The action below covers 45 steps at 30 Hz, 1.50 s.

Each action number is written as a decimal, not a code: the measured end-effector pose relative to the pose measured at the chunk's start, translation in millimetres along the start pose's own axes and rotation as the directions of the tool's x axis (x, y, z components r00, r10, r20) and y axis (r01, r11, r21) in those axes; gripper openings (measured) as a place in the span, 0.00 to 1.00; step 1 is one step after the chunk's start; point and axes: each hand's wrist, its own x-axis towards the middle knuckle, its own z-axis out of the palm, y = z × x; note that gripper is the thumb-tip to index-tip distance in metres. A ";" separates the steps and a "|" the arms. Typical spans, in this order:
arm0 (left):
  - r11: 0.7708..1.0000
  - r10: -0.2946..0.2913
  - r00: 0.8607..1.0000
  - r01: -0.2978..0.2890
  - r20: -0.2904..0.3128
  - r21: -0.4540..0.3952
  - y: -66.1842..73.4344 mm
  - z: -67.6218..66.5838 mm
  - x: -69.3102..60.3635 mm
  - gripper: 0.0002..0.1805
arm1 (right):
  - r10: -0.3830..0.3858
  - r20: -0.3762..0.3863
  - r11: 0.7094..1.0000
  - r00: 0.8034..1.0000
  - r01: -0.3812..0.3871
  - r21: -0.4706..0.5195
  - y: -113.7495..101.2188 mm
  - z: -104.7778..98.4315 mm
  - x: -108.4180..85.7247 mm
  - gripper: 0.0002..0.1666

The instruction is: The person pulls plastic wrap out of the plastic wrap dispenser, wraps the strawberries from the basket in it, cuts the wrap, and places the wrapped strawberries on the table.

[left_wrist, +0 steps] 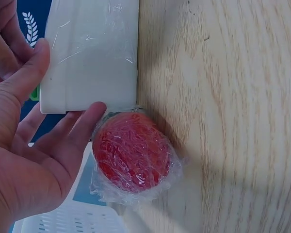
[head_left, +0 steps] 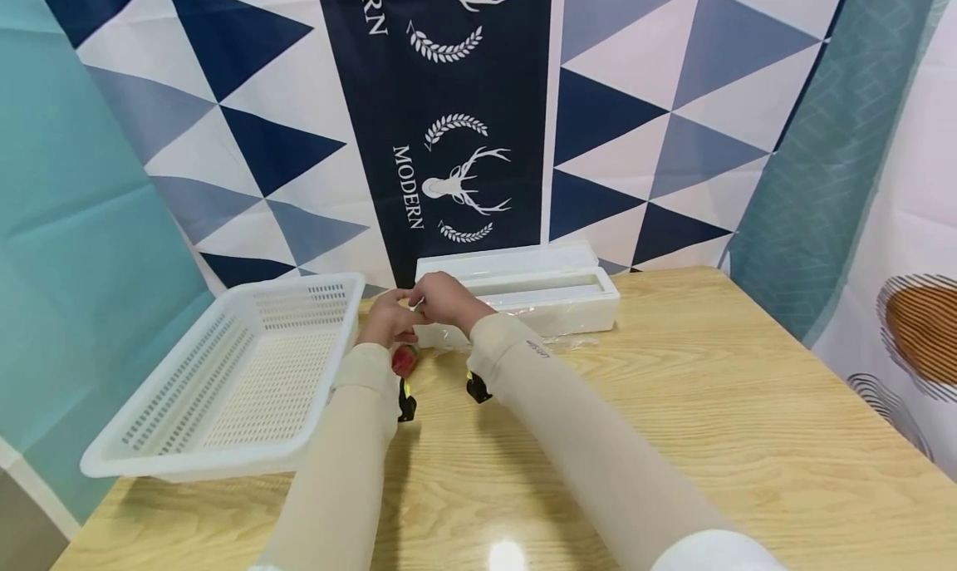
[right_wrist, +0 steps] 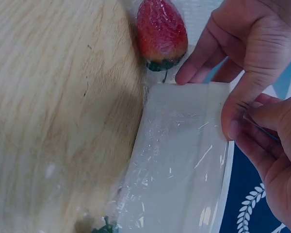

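A long white box (head_left: 553, 305) lies at the back of the table, with clear film (left_wrist: 94, 39) over its front face. My left hand (left_wrist: 34, 150) grips the box's left end, thumb at one edge and fingers against the end. Close beside it, my right hand (right_wrist: 283, 141) has curled fingers and pinches a thin piece at the box's corner, mostly hidden by the fingers. A small green part (left_wrist: 35, 93) shows behind the left thumb. Touching or nearly touching the left fingertips is a film-wrapped red fruit (left_wrist: 132, 153), strawberry-like with a green top.
A large white perforated basket (head_left: 347, 338) stands on the left side of the table (head_left: 710, 413). Another green leafy top (right_wrist: 104, 227) shows beside the box at the lower edge of the right wrist view. Patterned cloth (head_left: 635, 130) hangs behind the table.
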 end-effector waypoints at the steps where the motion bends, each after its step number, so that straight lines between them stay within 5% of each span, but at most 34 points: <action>1: 1.000 0.010 1.000 -0.010 -0.004 0.015 -0.2 -0.6 -0.4 0.37 | -0.014 0.013 1.000 1.000 0.014 -0.021 -1.7 -0.2 1.6 0.13; 9: 0.998 0.018 1.000 -0.018 -0.008 0.059 0.6 -0.9 0.9 0.37 | -0.062 0.094 0.989 0.994 0.073 -0.128 -6.8 -6.2 5.2 0.08; 14: 0.998 -0.002 1.000 0.004 -0.028 0.068 -1.4 -1.4 2.9 0.36 | -0.044 0.116 0.983 0.992 0.064 -0.172 -9.6 -7.3 5.6 0.15; 33: 0.999 0.032 0.999 -0.032 -0.034 0.005 -7.7 0.0 -0.6 0.38 | -0.019 0.084 0.994 0.996 0.029 -0.110 2.5 -2.8 -2.2 0.05; 45: 1.000 0.016 0.998 -0.015 -0.055 0.018 -5.0 1.3 -1.0 0.45 | -0.047 0.048 0.985 0.998 0.054 -0.162 27.0 -14.0 -19.1 0.16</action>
